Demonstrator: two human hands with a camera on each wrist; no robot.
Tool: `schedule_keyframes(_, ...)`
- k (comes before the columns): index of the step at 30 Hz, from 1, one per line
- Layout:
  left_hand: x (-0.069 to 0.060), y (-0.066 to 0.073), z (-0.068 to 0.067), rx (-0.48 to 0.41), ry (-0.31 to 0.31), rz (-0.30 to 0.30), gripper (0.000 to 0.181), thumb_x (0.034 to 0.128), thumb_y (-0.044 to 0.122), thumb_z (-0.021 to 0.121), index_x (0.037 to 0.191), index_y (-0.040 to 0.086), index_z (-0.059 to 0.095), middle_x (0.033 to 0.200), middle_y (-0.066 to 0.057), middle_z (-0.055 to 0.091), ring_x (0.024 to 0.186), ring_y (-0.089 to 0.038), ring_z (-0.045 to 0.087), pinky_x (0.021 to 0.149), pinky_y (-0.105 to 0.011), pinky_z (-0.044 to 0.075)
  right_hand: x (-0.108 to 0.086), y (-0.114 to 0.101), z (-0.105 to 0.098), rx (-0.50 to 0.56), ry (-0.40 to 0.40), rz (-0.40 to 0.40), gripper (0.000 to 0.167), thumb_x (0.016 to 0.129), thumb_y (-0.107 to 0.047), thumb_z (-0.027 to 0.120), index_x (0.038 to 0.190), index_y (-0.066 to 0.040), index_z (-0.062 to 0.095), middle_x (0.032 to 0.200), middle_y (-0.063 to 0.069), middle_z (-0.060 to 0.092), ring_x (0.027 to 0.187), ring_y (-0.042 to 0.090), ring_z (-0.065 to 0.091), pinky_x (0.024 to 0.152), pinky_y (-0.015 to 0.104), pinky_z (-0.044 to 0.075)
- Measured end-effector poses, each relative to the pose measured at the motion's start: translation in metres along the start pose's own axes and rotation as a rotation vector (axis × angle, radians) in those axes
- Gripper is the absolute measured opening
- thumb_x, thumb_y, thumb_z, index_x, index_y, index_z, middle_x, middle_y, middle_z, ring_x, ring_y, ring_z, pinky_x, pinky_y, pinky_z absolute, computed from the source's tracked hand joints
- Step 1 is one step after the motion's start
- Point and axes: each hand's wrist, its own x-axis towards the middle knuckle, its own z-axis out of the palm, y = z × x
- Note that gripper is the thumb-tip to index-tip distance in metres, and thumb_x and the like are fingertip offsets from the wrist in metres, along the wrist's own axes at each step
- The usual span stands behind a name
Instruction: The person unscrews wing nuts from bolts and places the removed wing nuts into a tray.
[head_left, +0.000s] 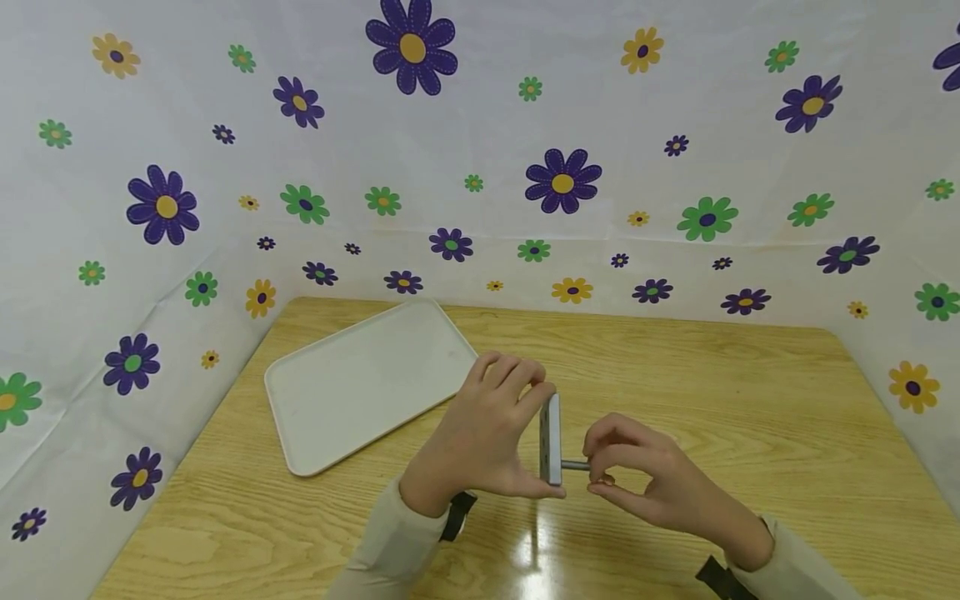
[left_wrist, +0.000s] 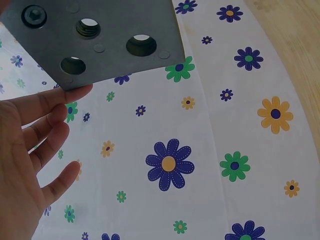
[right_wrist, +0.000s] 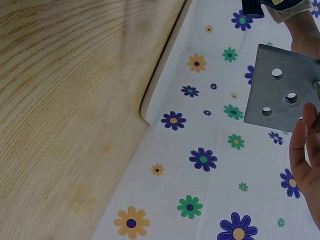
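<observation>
My left hand (head_left: 487, 433) grips a grey metal plate (head_left: 555, 440) by its edges, thumb below and fingertips above, and holds it upright over the table. From the plate's right face sticks out a thin metal rod (head_left: 575, 465). My right hand (head_left: 660, 479) pinches the rod near its outer end, and the fingertips hide that end. Several round holes pierce the plate (left_wrist: 112, 57) in the left wrist view, one of them threaded. A corner hole there is filled by a round piece with a hex socket (left_wrist: 34, 16). The right wrist view shows the plate's other face (right_wrist: 262, 92).
A white rectangular tray (head_left: 367, 387) lies at an angle on the left of the wooden table (head_left: 712, 375), behind my left hand. A white cloth with printed flowers (head_left: 480, 133) hangs around the back and sides of the table.
</observation>
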Motion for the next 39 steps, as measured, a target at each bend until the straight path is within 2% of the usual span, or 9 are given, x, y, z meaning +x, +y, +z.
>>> schedule_keyframes(4, -0.0002, 0.0002, -0.0007, 0.001, -0.009, -0.007, 0.089, 0.0424, 0.085, 0.065, 0.098, 0.016, 0.063, 0.101, 0.001, 0.051, 0.094, -0.017, 0.047, 0.093, -0.037, 0.039, -0.0008, -0.0009, -0.0004, 0.045, -0.003, 0.02, 0.003, 0.089, -0.009, 0.062, 0.088, -0.011, 0.061, 0.1, 0.007, 0.053, 0.091, 0.013, 0.052, 0.079, 0.021, 0.046)
schedule_keyframes(10, -0.0005, -0.0004, -0.0005, -0.002, -0.008, -0.009, 0.089, 0.0422, 0.086, 0.065, 0.098, 0.016, 0.063, 0.101, 0.001, 0.052, 0.094, -0.017, 0.047, 0.093, -0.037, 0.039, -0.0009, -0.0002, -0.0007, 0.046, 0.003, 0.029, 0.003, 0.087, -0.008, 0.064, 0.087, -0.01, 0.062, 0.101, 0.007, 0.053, 0.09, 0.013, 0.052, 0.077, 0.02, 0.046)
schedule_keyframes(17, -0.0005, -0.0006, 0.0005, 0.0, 0.005, -0.001, 0.09, 0.0422, 0.086, 0.064, 0.097, 0.016, 0.063, 0.101, 0.001, 0.052, 0.094, -0.017, 0.047, 0.092, -0.037, 0.04, -0.0014, -0.0028, -0.0024, 0.001, 0.015, 0.171, 0.007, 0.088, -0.016, 0.063, 0.092, -0.011, 0.06, 0.104, 0.006, 0.052, 0.079, 0.006, 0.05, 0.067, 0.016, 0.046)
schedule_keyframes(22, -0.0005, 0.0, -0.0006, 0.001, -0.013, -0.01, 0.089, 0.0427, 0.085, 0.065, 0.098, 0.016, 0.063, 0.102, 0.001, 0.052, 0.095, -0.017, 0.047, 0.092, -0.037, 0.039, -0.0024, -0.0031, -0.0018, -0.003, 0.031, 0.21, 0.007, 0.085, -0.013, 0.066, 0.087, -0.012, 0.06, 0.106, 0.006, 0.052, 0.081, 0.006, 0.05, 0.067, 0.018, 0.046)
schedule_keyframes(24, -0.0005, 0.0002, -0.0005, 0.002, -0.014, -0.01, 0.088, 0.0429, 0.085, 0.065, 0.098, 0.016, 0.063, 0.102, 0.001, 0.052, 0.095, -0.017, 0.047, 0.092, -0.036, 0.039, -0.0025, -0.0032, -0.0017, -0.011, 0.025, 0.217, 0.01, 0.084, -0.01, 0.068, 0.087, -0.013, 0.059, 0.106, 0.005, 0.053, 0.087, 0.007, 0.051, 0.074, 0.018, 0.047)
schedule_keyframes(26, -0.0005, 0.0003, -0.0003, 0.004, -0.01, -0.008, 0.088, 0.043, 0.085, 0.065, 0.098, 0.016, 0.063, 0.101, 0.001, 0.052, 0.095, -0.017, 0.047, 0.092, -0.036, 0.039, -0.0026, -0.003, -0.0016, -0.021, 0.015, 0.214, 0.015, 0.082, -0.005, 0.069, 0.087, -0.014, 0.058, 0.105, 0.004, 0.055, 0.092, 0.009, 0.053, 0.081, 0.017, 0.047)
schedule_keyframes(29, -0.0006, 0.0001, 0.0007, 0.005, 0.003, -0.001, 0.089, 0.0428, 0.086, 0.064, 0.097, 0.016, 0.063, 0.101, 0.001, 0.052, 0.094, -0.017, 0.047, 0.091, -0.036, 0.04, -0.0027, -0.0027, -0.0015, -0.027, 0.001, 0.199, 0.013, 0.085, -0.006, 0.066, 0.086, -0.015, 0.057, 0.103, 0.001, 0.057, 0.098, 0.01, 0.054, 0.088, 0.018, 0.045)
schedule_keyframes(33, -0.0004, 0.0, 0.0011, 0.007, 0.018, 0.009, 0.09, 0.0427, 0.087, 0.062, 0.097, 0.016, 0.063, 0.1, 0.001, 0.052, 0.093, -0.017, 0.047, 0.09, -0.037, 0.04, -0.0026, -0.0018, -0.0012, -0.011, -0.001, 0.163, 0.006, 0.09, -0.013, 0.059, 0.085, -0.014, 0.057, 0.101, 0.002, 0.056, 0.095, 0.01, 0.054, 0.084, 0.018, 0.046)
schedule_keyframes(39, 0.0, 0.0006, 0.0004, 0.007, 0.002, 0.001, 0.089, 0.0429, 0.086, 0.063, 0.098, 0.016, 0.063, 0.101, 0.002, 0.052, 0.094, -0.017, 0.047, 0.091, -0.037, 0.04, -0.0033, 0.0004, 0.0002, 0.067, -0.001, 0.089, 0.009, 0.087, -0.008, 0.065, 0.087, -0.011, 0.056, 0.102, 0.006, 0.054, 0.086, 0.009, 0.051, 0.071, 0.018, 0.046)
